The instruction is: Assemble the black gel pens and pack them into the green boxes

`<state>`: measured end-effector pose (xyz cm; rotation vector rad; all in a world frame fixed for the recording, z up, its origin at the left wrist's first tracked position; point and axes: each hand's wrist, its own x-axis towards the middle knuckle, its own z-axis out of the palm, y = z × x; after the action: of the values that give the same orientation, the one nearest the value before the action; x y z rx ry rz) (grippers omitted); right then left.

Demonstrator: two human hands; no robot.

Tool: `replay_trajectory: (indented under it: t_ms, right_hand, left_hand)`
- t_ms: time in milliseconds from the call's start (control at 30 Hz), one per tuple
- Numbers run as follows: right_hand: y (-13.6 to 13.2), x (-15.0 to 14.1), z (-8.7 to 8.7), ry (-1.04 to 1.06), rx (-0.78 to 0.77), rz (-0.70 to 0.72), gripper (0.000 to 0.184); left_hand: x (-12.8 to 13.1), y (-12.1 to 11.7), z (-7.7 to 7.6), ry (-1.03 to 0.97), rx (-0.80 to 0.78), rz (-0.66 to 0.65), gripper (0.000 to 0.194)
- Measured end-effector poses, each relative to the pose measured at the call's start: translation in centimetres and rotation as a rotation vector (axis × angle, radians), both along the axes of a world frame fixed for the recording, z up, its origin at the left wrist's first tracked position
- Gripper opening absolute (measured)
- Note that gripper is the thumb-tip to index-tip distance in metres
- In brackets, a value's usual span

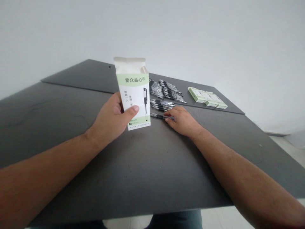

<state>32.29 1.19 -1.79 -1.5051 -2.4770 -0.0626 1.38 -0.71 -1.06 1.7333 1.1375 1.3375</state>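
My left hand grips a white and green pen box upright above the table, thumb across its printed front. The box's top flap stands up and is unfolded; its inside is hidden from here. To the right, my right hand is low over the table with thumb and fingers closed around the end of a few black and clear pens. Just beyond these lies another bunch of pens, side by side.
Farther back are more pen bunches, partly behind the box. Several flat green and white boxes lie at the right rear of the dark grey table. A pale wall stands behind the table.
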Motion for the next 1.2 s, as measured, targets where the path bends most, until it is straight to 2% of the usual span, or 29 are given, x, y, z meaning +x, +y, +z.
replay_trajectory:
  t_ms: [133,267,633,967,1200]
  right_hand:
    - [0.4,0.4,-0.2,0.022,0.061,-0.059,0.037]
    - [1.1,0.7,-0.4,-0.030,0.018,-0.066,0.042]
    - [1.4,0.8,-0.7,-0.048,-0.015,-0.069,0.040]
    - [1.2,0.9,-0.5,-0.014,-0.025,-0.078,0.032]
    - [0.9,0.8,-0.5,0.021,-0.017,-0.074,0.033]
  left_hand:
    - [-0.1,0.2,-0.3,-0.029,-0.004,-0.015,0.044]
    - [0.0,0.1,-0.2,-0.024,-0.009,-0.025,0.044]
    - [-0.1,0.0,0.2,0.064,0.026,-0.010,0.044]
    - [-0.1,0.0,0.1,0.039,-0.002,-0.018,0.042]
    - [-0.1,0.0,0.3,0.072,0.009,-0.009,0.042]
